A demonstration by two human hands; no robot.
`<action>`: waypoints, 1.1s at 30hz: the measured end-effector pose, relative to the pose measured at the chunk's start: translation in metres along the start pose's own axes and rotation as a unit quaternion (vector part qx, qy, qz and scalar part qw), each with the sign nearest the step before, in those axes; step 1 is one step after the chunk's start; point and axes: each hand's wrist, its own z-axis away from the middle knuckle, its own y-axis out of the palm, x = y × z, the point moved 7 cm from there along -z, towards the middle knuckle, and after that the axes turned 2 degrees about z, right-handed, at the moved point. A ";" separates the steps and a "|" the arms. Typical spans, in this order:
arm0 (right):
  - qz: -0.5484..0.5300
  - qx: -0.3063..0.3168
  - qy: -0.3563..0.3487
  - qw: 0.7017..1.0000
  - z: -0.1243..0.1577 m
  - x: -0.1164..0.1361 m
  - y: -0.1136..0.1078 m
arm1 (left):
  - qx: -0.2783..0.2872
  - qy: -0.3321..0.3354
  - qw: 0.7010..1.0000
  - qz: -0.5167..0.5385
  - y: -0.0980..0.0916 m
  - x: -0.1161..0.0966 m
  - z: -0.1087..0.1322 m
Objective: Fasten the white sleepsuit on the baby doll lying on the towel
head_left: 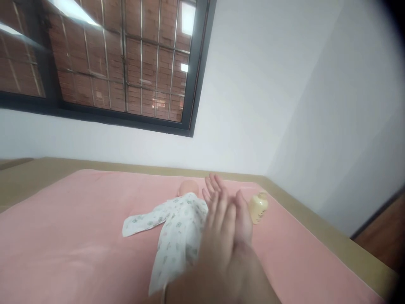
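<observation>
Over the pink mat (79, 211) | left hand (218, 228) and right hand (244, 223) are pressing together, fingers extended, gripping nothing visible | doll (189, 186) is lying at left | bottle (258, 209) is standing nearby, seemingly for reach

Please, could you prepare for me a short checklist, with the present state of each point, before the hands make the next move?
1. Left hand and right hand apart: not ok, they are together.
2. Neither hand gripping the yellow bottle: ok.
3. Bottle on the pink cloth: ok.
4. Doll fully visible: not ok, the patterned garment and hands hide much.
5. Garment fastened: cannot tell.
6. Palms dry: cannot tell.
</observation>
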 end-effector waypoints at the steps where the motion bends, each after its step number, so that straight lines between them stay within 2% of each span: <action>1: 0.037 0.006 -0.017 0.999 -0.008 0.004 -0.004 | 0.030 0.010 0.999 -0.006 0.011 -0.002 0.004; 3: 0.104 0.015 -0.036 0.994 -0.016 0.005 -0.005 | 0.068 0.005 0.998 -0.006 0.021 0.002 0.008; 4: 0.126 0.019 -0.037 0.991 -0.015 0.001 -0.003 | 0.058 -0.014 0.998 0.004 0.018 0.008 0.006; 7: 0.145 0.018 -0.021 0.989 0.000 -0.020 0.011 | -0.023 -0.063 0.997 0.035 -0.011 0.031 -0.004; 9: 0.145 0.021 0.004 0.989 0.017 -0.033 0.025 | -0.044 -0.064 0.996 0.036 -0.031 0.037 -0.011; 11: 0.129 0.032 0.034 0.991 0.031 -0.039 0.037 | -0.041 -0.048 0.998 0.031 -0.045 0.035 -0.017; 13: 0.100 0.046 0.060 0.992 0.040 -0.035 0.043 | -0.042 -0.004 0.999 0.002 -0.052 0.022 -0.019; 16: 0.073 0.042 0.046 0.995 0.039 -0.007 0.034 | -0.008 0.102 0.990 -0.092 -0.038 -0.003 -0.016; 19: 0.104 0.021 -0.001 0.994 0.028 0.031 0.011 | 0.060 0.181 0.965 -0.180 -0.007 -0.003 -0.008; 22: 0.144 0.000 -0.061 0.988 0.013 0.062 -0.013 | 0.112 0.224 0.935 -0.251 0.016 0.032 0.005; 24: 0.161 -0.036 -0.139 0.976 0.002 0.076 -0.029 | 0.143 0.227 0.916 -0.299 0.022 0.068 0.017; 26: 0.193 -0.094 -0.225 0.950 -0.009 0.077 -0.046 | 0.183 0.223 0.899 -0.330 0.024 0.102 0.034; 28: 0.269 -0.137 -0.261 0.917 -0.023 0.058 -0.057 | 0.190 0.234 0.892 -0.338 0.020 0.120 0.049; 29: 0.317 -0.118 -0.241 0.910 -0.033 0.038 -0.056 | 0.189 0.239 0.893 -0.331 0.018 0.123 0.055; 31: 0.414 -0.019 -0.162 0.896 -0.053 -0.015 -0.048 | 0.172 0.227 0.905 -0.317 0.013 0.122 0.061; 33: 0.510 0.118 -0.088 0.847 -0.062 -0.072 -0.034 | 0.166 0.212 0.917 -0.295 0.011 0.117 0.062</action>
